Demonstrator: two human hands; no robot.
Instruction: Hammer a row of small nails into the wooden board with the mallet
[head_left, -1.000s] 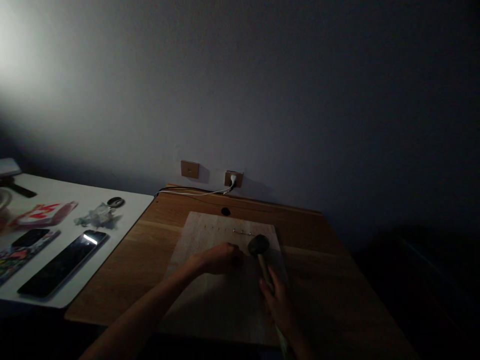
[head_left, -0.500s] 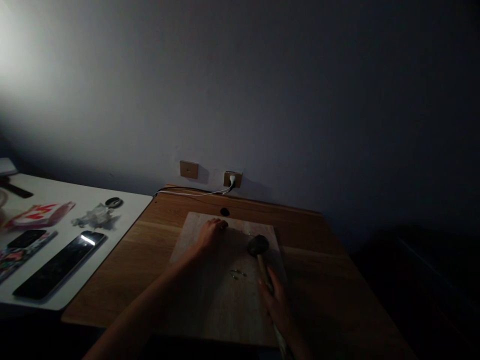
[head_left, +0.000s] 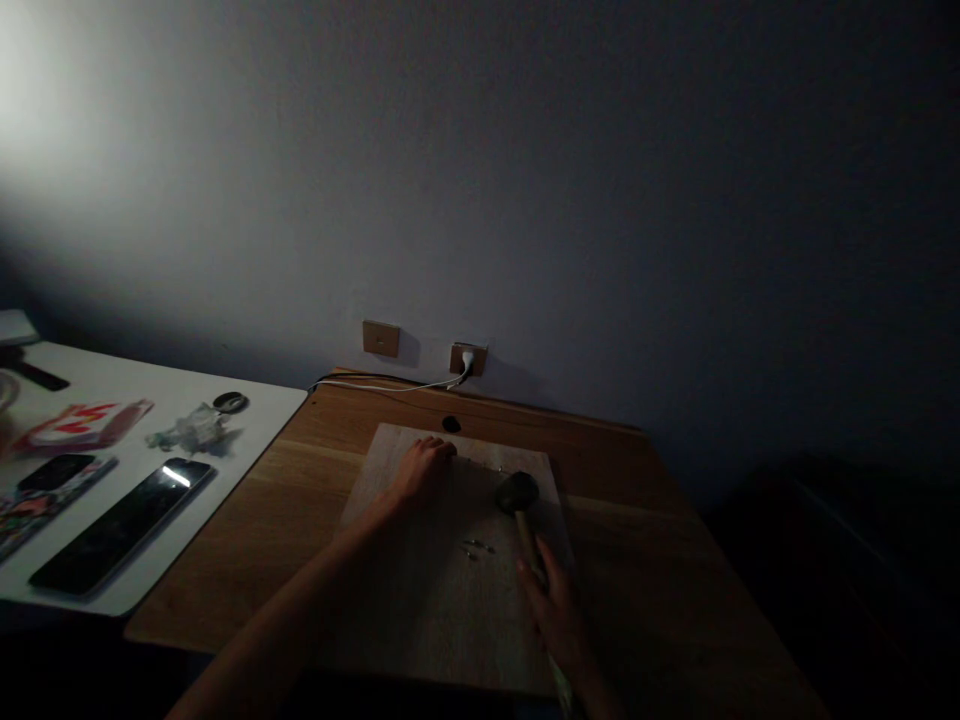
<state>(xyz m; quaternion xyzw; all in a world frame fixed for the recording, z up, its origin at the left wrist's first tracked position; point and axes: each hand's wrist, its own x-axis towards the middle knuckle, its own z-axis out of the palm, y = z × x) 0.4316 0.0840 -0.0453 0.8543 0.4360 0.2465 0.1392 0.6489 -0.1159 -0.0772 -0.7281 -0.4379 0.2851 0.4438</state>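
Observation:
My right hand (head_left: 556,605) is wrapped around the wooden handle of a mallet (head_left: 517,493) with a dark, rounded head. The head is over the right part of a pale wooden board (head_left: 420,620), and in the dim light I cannot tell whether it touches. Toward the board's far edge, my left hand (head_left: 421,468) is closed with curled fingers; what they hold, if anything, is hidden. Several small, thin metal pieces (head_left: 478,547), like screws or nails, lie between the hands. A tiny shiny piece (head_left: 501,469) shows just beyond the mallet head.
The board lies on a brown wooden table (head_left: 637,540) against a wall. A socket (head_left: 469,360) with plugs and cables is behind it. On a white table (head_left: 262,400) at left are a phone (head_left: 120,530), a red-and-white packet (head_left: 82,425), crumpled plastic (head_left: 196,432) and a roll of tape (head_left: 230,402).
The whole view has shifted slightly. Both hands and the mallet stay almost in place. The small metal pieces in the middle of the board look sharper and slightly differently arranged.

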